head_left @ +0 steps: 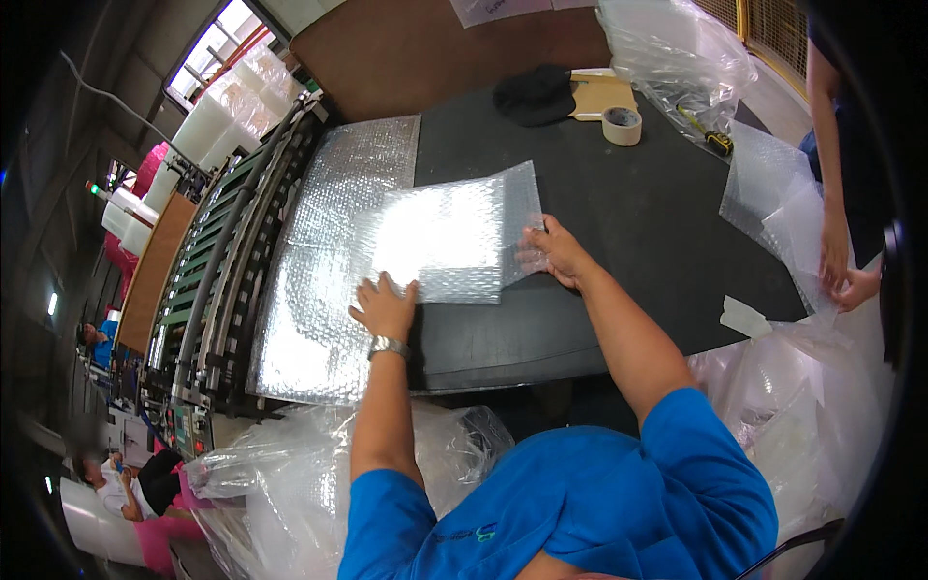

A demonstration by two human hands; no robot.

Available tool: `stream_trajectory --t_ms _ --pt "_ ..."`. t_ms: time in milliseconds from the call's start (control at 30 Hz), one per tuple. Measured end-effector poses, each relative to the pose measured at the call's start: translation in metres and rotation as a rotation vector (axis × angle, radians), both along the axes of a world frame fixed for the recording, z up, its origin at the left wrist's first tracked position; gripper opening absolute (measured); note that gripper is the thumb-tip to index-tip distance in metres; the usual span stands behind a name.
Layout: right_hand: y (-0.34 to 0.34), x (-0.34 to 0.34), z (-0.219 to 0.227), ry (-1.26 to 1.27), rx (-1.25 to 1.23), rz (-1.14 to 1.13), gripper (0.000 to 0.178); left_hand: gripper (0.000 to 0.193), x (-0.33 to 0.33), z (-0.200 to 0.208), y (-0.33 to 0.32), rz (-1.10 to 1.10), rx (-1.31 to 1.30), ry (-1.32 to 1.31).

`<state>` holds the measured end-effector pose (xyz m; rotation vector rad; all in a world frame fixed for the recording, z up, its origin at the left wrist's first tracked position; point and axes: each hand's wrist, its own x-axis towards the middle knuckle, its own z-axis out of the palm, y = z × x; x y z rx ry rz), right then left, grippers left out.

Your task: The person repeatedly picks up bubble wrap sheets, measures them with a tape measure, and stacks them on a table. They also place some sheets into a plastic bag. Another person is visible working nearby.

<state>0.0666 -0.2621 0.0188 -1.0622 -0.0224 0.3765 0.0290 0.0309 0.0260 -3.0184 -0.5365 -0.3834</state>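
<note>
Spreading beneath everything, a broad, flat, dark grey worktop (667, 242) carries the work, with a long green-and-black roller machine (227, 232) along its left side. On the worktop's left part lies a large silver bubble-textured sheet (314, 280). Across its right portion, reaching past it onto the dark surface, sits a smaller silver bubble-textured rectangle (449, 232), with clear bubble film (522, 203) jutting from its right edge.

From where I stand, the person's left hand (387, 309) has its grip spread, fingers splayed at the rectangle's near left corner; glare hides which silver layer they press. The right hand (561, 253) is at the film's right edge, fingers showing hazily through it; I cannot tell whether that grip pinches anything. Beyond, a beige tape roll (623, 135) lies well apart.

I would worry about the rectangle skidding if both hands push unevenly on such slick layers, or the thin film creasing if the right fingers catch it.

The rectangle's long axis appears to run left to right, its film end pointing right; the large sheet's runs from near to far, leaning rightward.
</note>
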Motion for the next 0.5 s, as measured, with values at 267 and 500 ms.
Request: stream_trajectory --t_ms 267,500 --pt "0.001 0.002 -0.004 -0.106 0.036 -0.141 0.042 0.038 -0.011 -0.029 -0.026 -0.426 -0.625 -0.467" --pt "0.007 0.011 -0.009 -0.169 -0.021 -0.159 0.043 0.015 -0.061 0.019 -0.081 -0.677 -1.193 -0.525"
